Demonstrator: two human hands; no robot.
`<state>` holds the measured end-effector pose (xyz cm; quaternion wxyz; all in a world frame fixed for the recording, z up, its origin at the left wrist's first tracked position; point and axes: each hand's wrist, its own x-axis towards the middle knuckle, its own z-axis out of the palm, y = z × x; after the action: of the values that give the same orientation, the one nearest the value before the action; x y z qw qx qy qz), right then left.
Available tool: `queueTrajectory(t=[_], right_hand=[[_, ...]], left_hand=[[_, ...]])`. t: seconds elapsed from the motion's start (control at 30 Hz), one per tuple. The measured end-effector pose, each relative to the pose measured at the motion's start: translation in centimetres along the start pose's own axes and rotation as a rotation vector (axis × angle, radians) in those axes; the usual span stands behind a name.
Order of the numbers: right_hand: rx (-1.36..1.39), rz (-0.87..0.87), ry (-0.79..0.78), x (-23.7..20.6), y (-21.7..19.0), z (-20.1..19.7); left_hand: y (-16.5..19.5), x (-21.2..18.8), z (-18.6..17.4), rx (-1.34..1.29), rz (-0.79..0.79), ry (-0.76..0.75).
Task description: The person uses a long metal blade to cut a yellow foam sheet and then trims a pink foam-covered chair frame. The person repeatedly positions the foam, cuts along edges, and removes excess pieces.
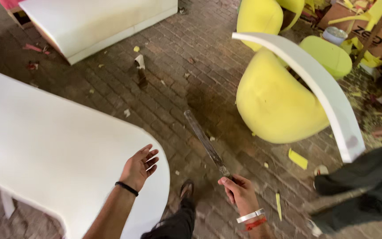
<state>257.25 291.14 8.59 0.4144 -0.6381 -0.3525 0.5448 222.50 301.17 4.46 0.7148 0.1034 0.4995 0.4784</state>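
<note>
Currently the right hand point(239, 191) is clamped on the handle of a long knife point(203, 142) angled toward 11 o'clock, while the left hand point(139, 168), fingers spread, rests on the white foam sheet point(54, 146) at 9 o'clock, apparently between cuts, so steadying the sheet precedes cutting.

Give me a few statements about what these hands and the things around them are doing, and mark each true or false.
1. The right hand grips a long blade. True.
2. The left hand holds the blade too. False: it is open, over the white foam sheet.
3. The floor is brick, strewn with scraps. True.
4. The yellow chair shell is blue. False: it is yellow.
5. A curved white foam strip lies across the chair shell. True.
</note>
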Motion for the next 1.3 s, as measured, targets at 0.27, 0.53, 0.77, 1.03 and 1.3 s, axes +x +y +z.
queueTrajectory(t=[0.27,0.53,0.77,1.03,1.3], right_hand=[[0.185,0.069,0.241,27.1,-9.4,-7.9],[0.388,0.095,0.363,54.0,-14.9,-16.1],[0.186,0.124,0.436,81.4,-25.1,-17.3],[0.348,-0.098,0.163,106.6,-42.1,-16.0],[0.467,0.002,0.455,130.8,-50.2,-13.5]], left_hand=[[7.1,26.2,16.9,-0.088,0.011,-0.006],[20.0,45.2,38.2,0.238,0.051,-0.197],[28.7,69.0,51.3,0.237,0.045,-0.067],[43.3,87.8,59.5,0.284,0.024,-0.1],[57.1,114.0,71.5,0.404,-0.126,-0.059]])
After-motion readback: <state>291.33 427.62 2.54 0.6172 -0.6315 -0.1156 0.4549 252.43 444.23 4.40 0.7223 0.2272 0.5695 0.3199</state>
